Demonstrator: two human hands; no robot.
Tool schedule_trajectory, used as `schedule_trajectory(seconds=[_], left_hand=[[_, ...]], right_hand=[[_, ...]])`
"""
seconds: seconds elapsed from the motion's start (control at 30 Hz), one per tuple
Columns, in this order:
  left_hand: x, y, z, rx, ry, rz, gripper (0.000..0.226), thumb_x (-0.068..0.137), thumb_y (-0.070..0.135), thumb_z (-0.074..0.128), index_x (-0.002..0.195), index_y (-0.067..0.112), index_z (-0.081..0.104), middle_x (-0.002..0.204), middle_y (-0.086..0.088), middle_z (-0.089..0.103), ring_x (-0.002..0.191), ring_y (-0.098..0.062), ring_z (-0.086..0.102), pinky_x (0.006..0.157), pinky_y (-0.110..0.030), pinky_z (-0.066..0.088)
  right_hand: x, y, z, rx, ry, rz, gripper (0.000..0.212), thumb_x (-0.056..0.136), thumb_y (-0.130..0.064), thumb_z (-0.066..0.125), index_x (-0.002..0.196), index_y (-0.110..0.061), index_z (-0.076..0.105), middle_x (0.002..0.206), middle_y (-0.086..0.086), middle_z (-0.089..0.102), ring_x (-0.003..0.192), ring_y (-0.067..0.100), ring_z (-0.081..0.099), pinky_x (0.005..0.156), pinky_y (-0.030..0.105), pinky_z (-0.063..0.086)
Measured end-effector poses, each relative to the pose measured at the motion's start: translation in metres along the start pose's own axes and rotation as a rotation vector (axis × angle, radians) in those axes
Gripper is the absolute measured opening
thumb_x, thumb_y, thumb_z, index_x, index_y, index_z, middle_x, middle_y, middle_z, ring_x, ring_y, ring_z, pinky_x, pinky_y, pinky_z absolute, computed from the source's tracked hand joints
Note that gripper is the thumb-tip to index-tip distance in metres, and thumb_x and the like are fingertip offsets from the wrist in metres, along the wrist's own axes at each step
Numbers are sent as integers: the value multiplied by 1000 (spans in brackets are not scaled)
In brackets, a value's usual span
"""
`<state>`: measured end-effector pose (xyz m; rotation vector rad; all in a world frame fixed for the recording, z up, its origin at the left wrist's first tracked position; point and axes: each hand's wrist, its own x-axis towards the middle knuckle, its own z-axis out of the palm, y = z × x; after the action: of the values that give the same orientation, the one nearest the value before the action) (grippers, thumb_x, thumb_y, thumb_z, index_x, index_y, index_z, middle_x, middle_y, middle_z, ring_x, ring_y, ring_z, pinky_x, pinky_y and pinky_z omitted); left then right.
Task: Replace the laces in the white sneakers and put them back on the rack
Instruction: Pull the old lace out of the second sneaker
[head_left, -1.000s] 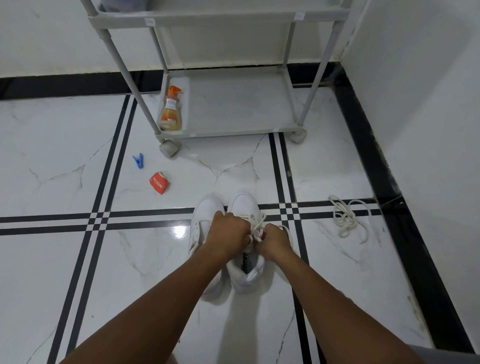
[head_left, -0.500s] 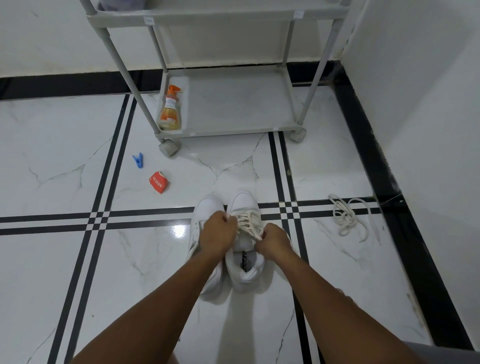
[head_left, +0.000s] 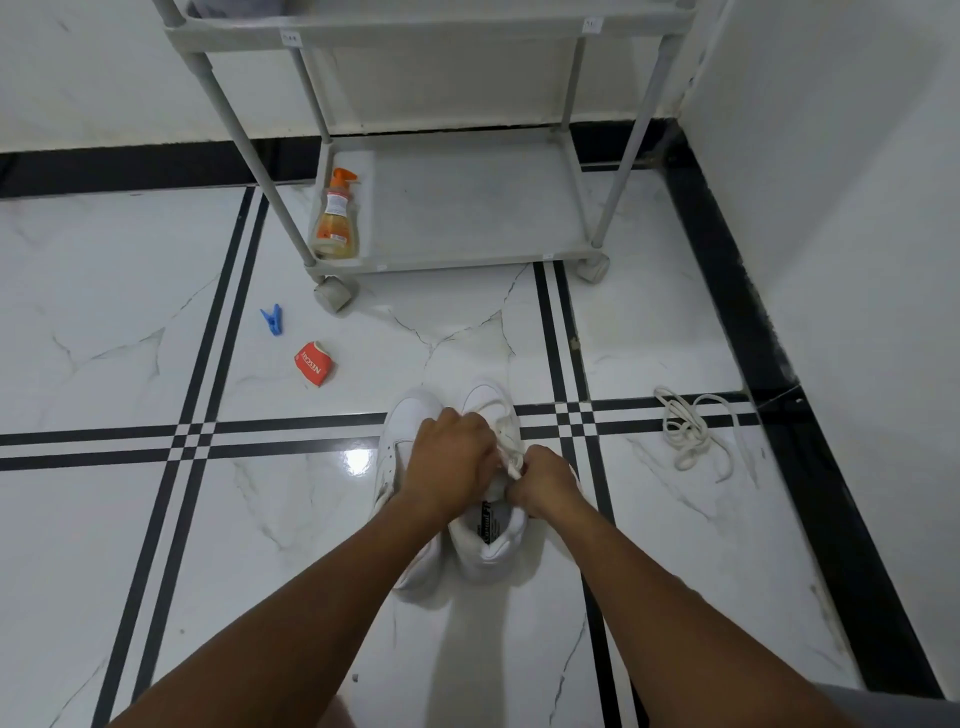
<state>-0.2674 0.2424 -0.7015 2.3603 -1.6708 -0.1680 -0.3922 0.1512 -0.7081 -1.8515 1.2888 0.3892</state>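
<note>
Two white sneakers stand side by side on the tiled floor, toes pointing away from me. The left sneaker (head_left: 402, 436) is partly hidden under my left forearm. The right sneaker (head_left: 488, 540) carries a white lace (head_left: 506, 428) across its front. My left hand (head_left: 449, 457) curls over that lace near the top eyelets. My right hand (head_left: 545, 486) pinches a lace end just beside it. A loose white lace (head_left: 691, 431) lies in a heap on the floor to the right. The grey rack (head_left: 467, 208) stands ahead against the wall.
An orange spray bottle (head_left: 337, 221) stands on the rack's bottom shelf at its left end. A blue clothes peg (head_left: 272, 319) and a crumpled red packet (head_left: 313, 364) lie on the floor left of the sneakers. A white wall with black skirting runs along the right.
Both hands have come closer together over the right sneaker's lace, the left hand shifting right and covering more of the lacing. The sneakers stay in place.
</note>
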Motion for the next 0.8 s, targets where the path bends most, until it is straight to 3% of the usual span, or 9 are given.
schedule_trajectory(seconds=[0.13, 0.23, 0.3, 0.37, 0.43, 0.47, 0.53, 0.67, 0.8], left_hand=[[8, 3, -15, -685, 223, -662, 16, 98, 16, 56, 85, 8, 59, 81, -1, 61, 77, -18, 56, 67, -31, 42], [12, 6, -24, -1071, 13, -715, 10, 102, 13, 47, 95, 10, 52, 74, -4, 62, 62, -15, 55, 54, -25, 44], [10, 4, -28, -855, -250, -449, 6, 103, 18, 46, 99, 15, 51, 73, -3, 60, 63, -16, 55, 57, -30, 49], [8, 0, -26, -427, -455, -198, 13, 99, 31, 54, 102, 19, 58, 87, -2, 65, 81, -21, 61, 73, -36, 52], [8, -1, -23, -91, -510, -82, 22, 95, 38, 56, 106, 23, 68, 100, 1, 70, 93, -22, 64, 75, -32, 49], [8, 0, -22, -87, -487, -76, 22, 95, 37, 55, 105, 25, 71, 101, 2, 71, 94, -22, 65, 73, -30, 46], [11, 1, -27, -412, -380, -181, 22, 98, 29, 54, 94, 21, 74, 93, 2, 72, 87, -18, 66, 70, -27, 44], [29, 0, -49, -1196, 143, -766, 28, 101, 22, 47, 95, 17, 73, 67, 6, 56, 60, -12, 49, 57, -25, 40], [26, 0, -55, -1670, 107, -899, 39, 95, 9, 35, 114, 6, 69, 56, 0, 38, 51, -14, 32, 56, -27, 32]], right_hand=[[0, 0, 0, 19, -7, -12, 22, 80, -14, 74, 94, -16, 57, 90, 2, 60, 79, 19, 58, 50, 23, 36], [0, -1, -1, 18, -4, -14, 24, 80, -15, 74, 98, -15, 58, 91, 2, 60, 80, 20, 58, 49, 23, 34], [0, 1, -1, 9, -4, -14, 21, 81, -15, 72, 95, -17, 57, 88, 0, 59, 75, 18, 56, 49, 22, 33], [-1, 1, -2, 0, 4, -14, 20, 83, -17, 71, 93, -18, 54, 87, 0, 57, 75, 18, 54, 49, 22, 32], [-1, 1, -2, -3, 3, -18, 19, 84, -20, 70, 93, -18, 53, 86, -1, 56, 78, 19, 54, 49, 22, 32], [-2, 1, -2, 0, -2, -16, 19, 85, -20, 70, 92, -18, 53, 84, -2, 55, 77, 18, 54, 50, 22, 32], [-2, 2, -2, 15, -17, -5, 18, 82, -17, 70, 87, -19, 53, 80, -3, 55, 76, 18, 56, 50, 22, 34], [-2, 4, -4, 46, -45, 18, 19, 77, -15, 73, 93, -15, 61, 87, 2, 62, 83, 23, 64, 53, 23, 40], [-4, 2, -3, 29, -39, -1, 27, 79, -17, 74, 100, -16, 57, 93, 1, 60, 83, 20, 58, 50, 22, 35]])
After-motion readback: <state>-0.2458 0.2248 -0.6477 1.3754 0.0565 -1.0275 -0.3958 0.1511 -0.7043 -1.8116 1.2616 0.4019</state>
